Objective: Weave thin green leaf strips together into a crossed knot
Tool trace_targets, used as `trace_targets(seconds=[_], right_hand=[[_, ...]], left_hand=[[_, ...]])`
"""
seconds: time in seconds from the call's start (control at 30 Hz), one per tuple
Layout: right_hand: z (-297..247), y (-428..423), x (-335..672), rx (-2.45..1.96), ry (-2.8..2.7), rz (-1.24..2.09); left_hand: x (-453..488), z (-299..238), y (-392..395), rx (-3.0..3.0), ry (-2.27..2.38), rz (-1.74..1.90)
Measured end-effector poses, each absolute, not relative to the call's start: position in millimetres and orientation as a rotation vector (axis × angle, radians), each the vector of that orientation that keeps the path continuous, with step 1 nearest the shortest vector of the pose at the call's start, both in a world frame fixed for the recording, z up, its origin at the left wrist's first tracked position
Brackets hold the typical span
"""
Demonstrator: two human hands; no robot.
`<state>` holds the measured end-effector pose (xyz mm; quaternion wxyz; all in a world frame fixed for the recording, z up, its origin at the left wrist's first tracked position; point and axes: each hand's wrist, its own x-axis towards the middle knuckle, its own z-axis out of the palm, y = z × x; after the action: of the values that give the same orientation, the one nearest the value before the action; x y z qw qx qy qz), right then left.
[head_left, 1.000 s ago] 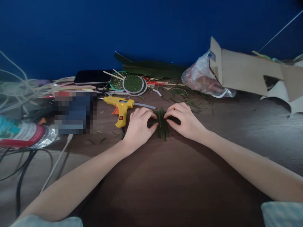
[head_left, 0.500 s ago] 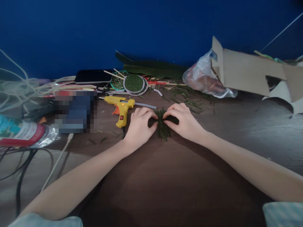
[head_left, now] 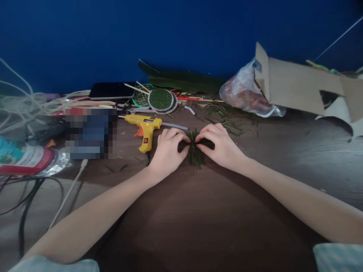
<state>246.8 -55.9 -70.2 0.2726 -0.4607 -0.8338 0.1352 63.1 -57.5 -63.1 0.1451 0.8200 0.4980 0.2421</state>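
Note:
A small bundle of dark green leaf strips point(head_left: 195, 158) lies on the brown table, its strips fanning out toward me. My left hand point(head_left: 170, 153) pinches it at the middle from the left, thumb and forefinger closed. From the right, my right hand point(head_left: 219, 145) pinches the same spot, its fingertips almost meeting the left ones. Whether a thin tie runs between the fingertips I cannot make out. Just left of my left hand lies a yellow glue gun point(head_left: 146, 130) with an orange trigger, a glue stick point(head_left: 176, 126) poking from its back.
Behind are round green pieces with pale rims point(head_left: 161, 100), a long green leaf point(head_left: 184, 81) and leaf scraps point(head_left: 227, 121). A plastic bag point(head_left: 244, 90) and cardboard box point(head_left: 297, 85) stand right. Left are a black phone point(head_left: 112, 90), a blurred-out device point(head_left: 93, 134), cables and a labelled bottle point(head_left: 28, 156).
Both hands stay pinched on the leaf bundle in nearly the same place. The view has shifted very slightly.

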Motion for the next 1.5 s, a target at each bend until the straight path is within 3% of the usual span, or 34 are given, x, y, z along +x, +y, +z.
trace_targets(seconds=[1.5], right_hand=[[-73.0, -55.6, 248.5, -1.319, -2.212, 0.273]], left_hand=[[64.0, -62.8, -58.1, 2.398, 1.42, 0.622]])
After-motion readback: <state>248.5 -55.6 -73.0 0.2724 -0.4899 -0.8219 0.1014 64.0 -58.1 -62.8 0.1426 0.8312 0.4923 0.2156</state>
